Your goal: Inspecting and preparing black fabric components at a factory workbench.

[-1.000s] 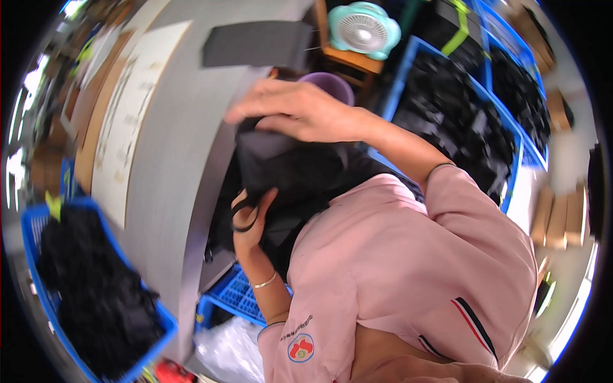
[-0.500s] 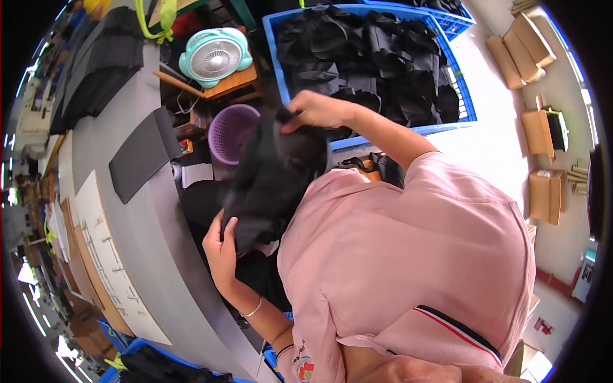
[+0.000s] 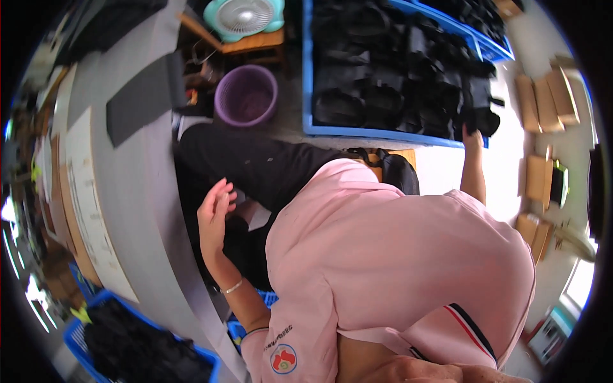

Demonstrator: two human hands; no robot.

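My right hand (image 3: 472, 138) reaches far out to the near right corner of a large blue crate (image 3: 396, 137). It grips the edge of a black fabric piece (image 3: 480, 121) that lies on the pile at that corner; part of the fingers is hidden by the cloth. Many similar black pieces (image 3: 383, 76), curved and layered, fill the crate. My left hand (image 3: 216, 210) hovers above my lap beside the grey table (image 3: 143, 210). Its fingers are loosely bent and apart, and nothing is in it.
A purple basket (image 3: 246, 96) stands on the floor beyond my knee, near a teal fan (image 3: 244, 18) on a wooden stool. One dark grey sheet (image 3: 145, 96) lies on the table. Another blue crate of black pieces (image 3: 143, 345) sits at lower left. Cardboard boxes (image 3: 543, 99) line the right wall.
The black fabric piece went from between both hands over my lap to the crate, carried right by my right hand. My left hand let go of it. My body leaned right.
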